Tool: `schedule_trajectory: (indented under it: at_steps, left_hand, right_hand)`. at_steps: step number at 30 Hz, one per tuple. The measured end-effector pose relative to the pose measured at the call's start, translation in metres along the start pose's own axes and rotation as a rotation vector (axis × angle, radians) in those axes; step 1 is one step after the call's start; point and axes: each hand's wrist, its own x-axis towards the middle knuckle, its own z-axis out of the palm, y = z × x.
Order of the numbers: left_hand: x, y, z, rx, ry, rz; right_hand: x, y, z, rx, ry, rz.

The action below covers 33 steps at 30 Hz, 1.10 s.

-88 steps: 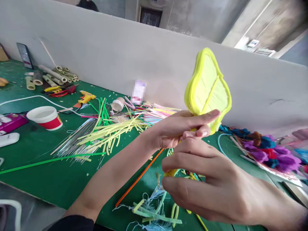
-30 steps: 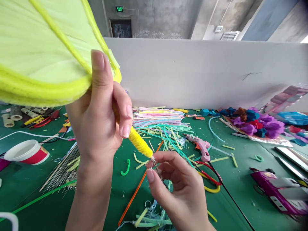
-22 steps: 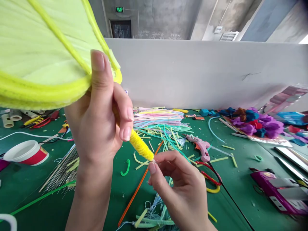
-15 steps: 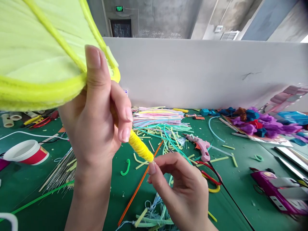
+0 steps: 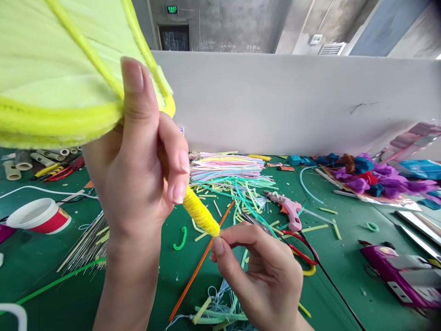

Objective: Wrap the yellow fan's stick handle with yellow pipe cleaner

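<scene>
My left hand (image 5: 138, 174) is closed round the base of a large lime-yellow fabric leaf (image 5: 51, 69) edged with fuzzy pipe cleaner, held up close to the camera. Its stem (image 5: 200, 214), wrapped in yellow pipe cleaner, sticks out down and right from my fingers. My right hand (image 5: 262, 271) pinches the very tip of that stem between thumb and forefinger; what sits in the pinch is too small to make out.
Below lies a green table (image 5: 344, 257) strewn with pipe-cleaner and straw scraps (image 5: 227, 170). A pink glue gun (image 5: 287, 209), red-handled cutters (image 5: 299, 255), a red-and-white cup (image 5: 37, 216), a purple tool (image 5: 399, 273) and coloured pompom flowers (image 5: 365, 177) surround it. A white partition (image 5: 292, 101) stands behind.
Since the earliest frame the leaf has come up close to the camera. Over the last second my right fingers have closed tighter on the stem's tip; the left hand has barely moved.
</scene>
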Motion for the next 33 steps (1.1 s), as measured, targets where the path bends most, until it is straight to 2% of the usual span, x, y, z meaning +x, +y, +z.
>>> schedule_trajectory:
  at_steps: [4, 9, 14, 17, 23, 28, 33]
  left_hand:
    - [0.001, -0.001, -0.005, 0.039, -0.109, 0.050]
    - [0.000, -0.007, -0.008, 0.008, -0.030, 0.109]
    - [0.002, -0.013, -0.010, -0.015, -0.068, 0.193]
    - [0.000, -0.014, -0.008, -0.015, -0.021, 0.213]
    - [-0.011, -0.014, -0.006, 0.269, 0.083, 0.317]
    - [-0.016, -0.011, -0.009, 0.373, 0.039, 0.311]
    - [-0.015, -0.010, -0.014, 0.369, 0.013, 0.353]
  right_hand:
    - [0.000, 0.000, 0.000, -0.014, 0.006, -0.003]
    - [0.001, -0.001, 0.000, -0.104, 0.009, -0.048]
    - [0.002, 0.000, 0.000, -0.178, -0.001, -0.135]
    - [0.001, 0.004, 0.000, -0.326, 0.018, -0.221]
    - [0.000, 0.015, -0.004, -0.711, 0.024, -0.434]
    - [0.004, 0.021, -0.002, -0.827, 0.003, -0.481]
    - [0.009, 0.025, 0.003, -0.792, 0.110, -0.522]
